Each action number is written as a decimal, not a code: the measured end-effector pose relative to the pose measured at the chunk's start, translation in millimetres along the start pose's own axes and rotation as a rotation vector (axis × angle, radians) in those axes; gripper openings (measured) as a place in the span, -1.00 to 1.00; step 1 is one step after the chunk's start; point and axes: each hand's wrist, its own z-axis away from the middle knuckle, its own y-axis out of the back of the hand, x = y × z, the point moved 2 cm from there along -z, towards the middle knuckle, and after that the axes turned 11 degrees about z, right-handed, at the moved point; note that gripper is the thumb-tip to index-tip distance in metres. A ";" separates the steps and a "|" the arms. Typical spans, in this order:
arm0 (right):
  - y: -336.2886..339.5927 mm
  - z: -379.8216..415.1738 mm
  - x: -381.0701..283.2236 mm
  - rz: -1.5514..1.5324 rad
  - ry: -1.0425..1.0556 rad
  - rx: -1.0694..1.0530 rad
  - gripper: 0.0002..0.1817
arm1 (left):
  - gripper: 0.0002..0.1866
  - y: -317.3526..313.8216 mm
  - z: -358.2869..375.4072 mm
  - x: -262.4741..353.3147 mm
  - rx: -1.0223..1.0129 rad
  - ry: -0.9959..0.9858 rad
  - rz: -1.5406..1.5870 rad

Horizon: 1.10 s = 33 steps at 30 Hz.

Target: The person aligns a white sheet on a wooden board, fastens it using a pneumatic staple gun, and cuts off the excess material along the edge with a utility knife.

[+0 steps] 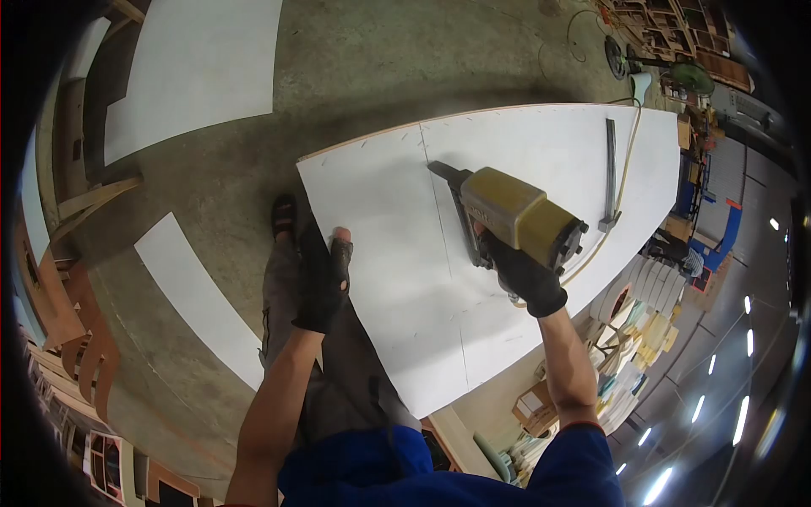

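A large white board [380, 279] lies in front of me, with thin pencil lines and short dark marks near its far edge. My right hand [524, 270], in a black glove, is wrapped round the handle of a yellow-olive nail gun [515, 211]. The gun's narrow nose is over the board by a pencil line; whether it touches cannot be made out. At the board's left edge is my left hand [325, 283], in a black glove with bare fingertips. Its fingers look stretched out, the thumb apart, and nothing shows in it.
A pale air hose [624, 173] runs over the board's right part, beside a dark metal bar [610, 160] with a block at one end. White panels [203, 68] lie on the concrete floor [405, 51] to the left. A fan [691, 79] stands far right, near stacked parts.
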 end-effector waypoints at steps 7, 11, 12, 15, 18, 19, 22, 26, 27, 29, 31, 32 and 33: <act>-5.2 17.9 7.1 -0.201 -0.093 -0.008 -0.76 | -0.40 -1.2 0.8 -8.1 0.022 -0.082 -0.104; -8.8 20.6 14.8 -0.201 -0.181 -0.126 -0.70 | -0.40 -2.9 3.1 0.3 -0.046 0.020 0.028; -10.6 21.5 16.9 -0.202 -0.182 -0.126 -0.70 | -0.41 -4.8 4.6 1.0 -0.090 0.139 0.280; -11.6 22.0 17.6 -0.171 -0.162 -0.094 -0.71 | -0.35 -5.3 0.1 -4.7 0.033 -0.109 -0.073; -4.8 21.2 8.9 -0.181 -0.262 -0.188 -0.72 | -0.36 -5.1 1.5 1.3 -0.020 0.140 0.146; -2.9 22.9 7.4 -0.217 -0.270 -0.219 -0.71 | -0.36 -5.6 2.2 -1.4 -0.020 0.140 0.146; -8.9 33.0 14.6 -0.305 -0.253 -0.182 -0.70 | -0.39 -8.3 6.3 -19.6 -0.016 0.086 0.304; -15.4 45.0 23.6 -0.319 -0.219 -0.095 -0.66 | -0.40 -4.6 7.0 -23.2 -0.022 0.060 0.213; -14.9 45.7 23.2 -0.306 -0.216 -0.088 -0.65 | -0.38 -3.9 5.5 -19.6 0.000 0.008 -0.010; -7.9 45.1 18.4 -0.269 -0.275 -0.167 -0.69 | -0.39 -4.8 3.3 -29.1 0.028 -0.035 -0.029; -8.7 46.6 19.8 -0.232 -0.333 -0.248 -0.69 | -0.39 -5.0 2.2 -25.7 0.059 -0.079 -0.048; -12.4 49.6 23.8 -0.234 -0.325 -0.226 -0.70 | -0.39 -5.2 3.1 -26.1 0.044 0.012 0.048; -14.1 51.9 26.2 -0.236 -0.319 -0.205 -0.70 | -0.39 -6.2 3.6 -25.4 0.027 0.104 0.144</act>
